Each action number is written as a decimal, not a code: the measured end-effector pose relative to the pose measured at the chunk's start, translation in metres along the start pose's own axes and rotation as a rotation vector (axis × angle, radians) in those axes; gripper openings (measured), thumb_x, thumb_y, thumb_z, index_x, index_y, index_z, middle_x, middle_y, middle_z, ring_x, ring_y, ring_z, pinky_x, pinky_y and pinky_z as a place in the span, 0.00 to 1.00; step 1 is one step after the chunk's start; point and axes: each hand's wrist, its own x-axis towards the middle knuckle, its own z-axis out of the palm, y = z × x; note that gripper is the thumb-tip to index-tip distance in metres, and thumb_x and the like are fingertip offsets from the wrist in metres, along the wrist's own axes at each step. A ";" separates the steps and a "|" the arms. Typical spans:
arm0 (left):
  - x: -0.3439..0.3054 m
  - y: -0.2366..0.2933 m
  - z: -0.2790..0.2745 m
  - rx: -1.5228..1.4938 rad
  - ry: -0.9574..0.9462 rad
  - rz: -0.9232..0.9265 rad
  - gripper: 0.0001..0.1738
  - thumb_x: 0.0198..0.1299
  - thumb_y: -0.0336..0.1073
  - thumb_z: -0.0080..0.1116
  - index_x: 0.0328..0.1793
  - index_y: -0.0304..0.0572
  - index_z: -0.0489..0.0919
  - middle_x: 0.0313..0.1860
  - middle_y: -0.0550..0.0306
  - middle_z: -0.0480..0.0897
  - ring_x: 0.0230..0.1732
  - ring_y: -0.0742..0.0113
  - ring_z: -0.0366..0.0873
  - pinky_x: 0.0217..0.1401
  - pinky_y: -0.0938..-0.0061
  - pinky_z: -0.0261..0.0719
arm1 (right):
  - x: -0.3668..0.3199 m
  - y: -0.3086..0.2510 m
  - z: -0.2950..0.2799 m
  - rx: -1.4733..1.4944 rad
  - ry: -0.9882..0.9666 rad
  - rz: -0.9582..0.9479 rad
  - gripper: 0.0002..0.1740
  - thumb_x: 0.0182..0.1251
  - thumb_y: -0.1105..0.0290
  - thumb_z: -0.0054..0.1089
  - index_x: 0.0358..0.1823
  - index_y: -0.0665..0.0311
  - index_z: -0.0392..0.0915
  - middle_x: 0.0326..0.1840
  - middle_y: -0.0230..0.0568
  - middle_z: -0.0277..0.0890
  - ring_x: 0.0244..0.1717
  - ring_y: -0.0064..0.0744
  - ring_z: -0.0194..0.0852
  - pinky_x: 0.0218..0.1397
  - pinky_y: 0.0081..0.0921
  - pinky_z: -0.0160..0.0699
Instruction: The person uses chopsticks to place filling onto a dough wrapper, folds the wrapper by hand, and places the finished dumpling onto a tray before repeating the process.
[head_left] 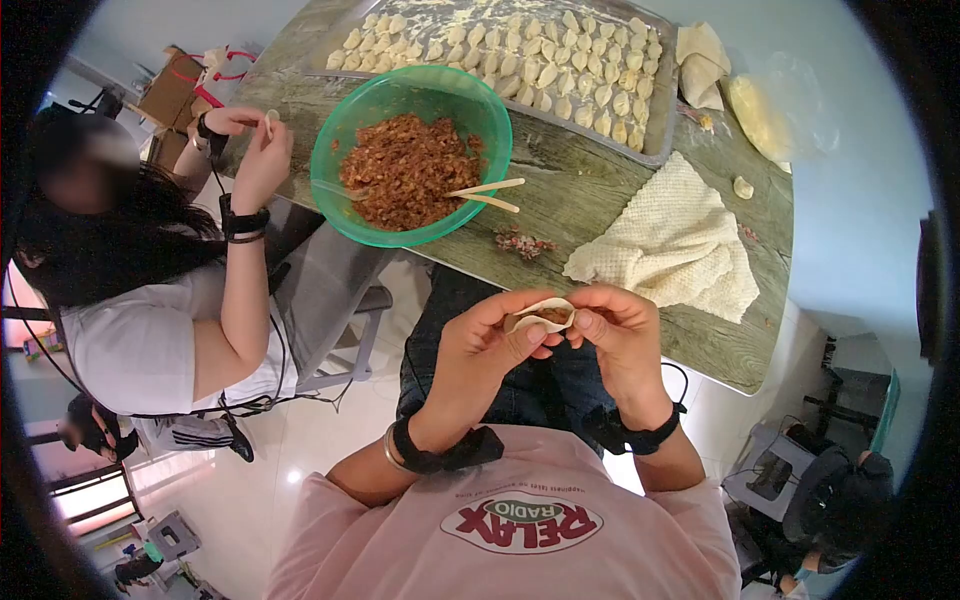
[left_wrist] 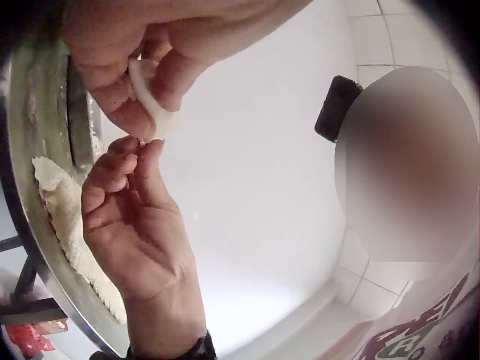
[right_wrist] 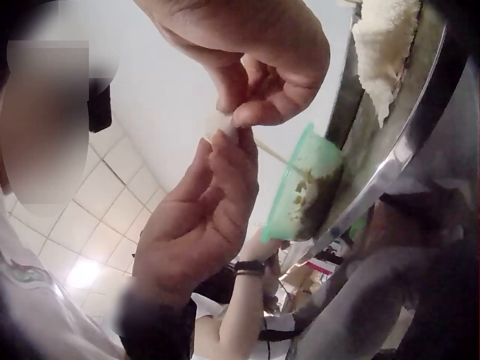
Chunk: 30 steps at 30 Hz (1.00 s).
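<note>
In the head view a round dumpling wrapper (head_left: 541,314) with brown meat filling in its middle is held up in front of the chest, its edges folded upward and the top open. My left hand (head_left: 481,343) grips one side between thumb and fingers. On the opposite side, my right hand (head_left: 622,335) pinches the rim. The left wrist view shows the pale wrapper (left_wrist: 154,97) edge-on between the fingertips of both hands. From the right wrist, most of the wrapper (right_wrist: 220,126) is hidden by the fingers.
A green bowl (head_left: 330,205) of meat filling with chopsticks (head_left: 490,187) stands on the wooden table (head_left: 545,215). Behind it a metal tray (head_left: 655,150) bears rows of dumplings. A cream cloth (head_left: 680,240) lies at the right. Another person (head_left: 140,330) sits at the left, holding a wrapper.
</note>
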 end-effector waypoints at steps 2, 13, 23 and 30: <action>0.000 0.000 -0.001 0.012 0.005 0.002 0.20 0.60 0.32 0.58 0.57 0.33 0.73 0.46 0.54 0.80 0.42 0.72 0.78 0.45 0.79 0.78 | 0.000 0.001 -0.002 0.045 -0.035 -0.002 0.09 0.57 0.73 0.64 0.38 0.70 0.79 0.30 0.34 0.77 0.28 0.18 0.72 0.30 0.15 0.71; 0.000 -0.004 -0.004 0.054 0.002 -0.012 0.17 0.59 0.29 0.58 0.55 0.33 0.74 0.44 0.54 0.81 0.42 0.72 0.79 0.43 0.80 0.78 | -0.002 0.004 -0.003 -0.051 -0.074 -0.086 0.08 0.59 0.70 0.63 0.34 0.67 0.76 0.31 0.31 0.73 0.30 0.17 0.68 0.35 0.14 0.68; 0.000 -0.003 -0.003 0.075 -0.009 -0.013 0.16 0.59 0.28 0.58 0.53 0.33 0.75 0.43 0.54 0.81 0.42 0.73 0.79 0.45 0.80 0.78 | 0.000 0.001 -0.006 -0.232 -0.151 -0.151 0.09 0.61 0.73 0.60 0.40 0.69 0.75 0.37 0.34 0.71 0.39 0.21 0.70 0.44 0.17 0.68; 0.003 -0.008 -0.007 0.128 -0.011 0.084 0.16 0.56 0.25 0.61 0.51 0.33 0.75 0.43 0.57 0.80 0.44 0.75 0.77 0.48 0.82 0.75 | -0.003 -0.007 0.006 -0.187 -0.089 -0.109 0.07 0.61 0.73 0.60 0.38 0.68 0.74 0.36 0.32 0.69 0.37 0.20 0.68 0.42 0.16 0.67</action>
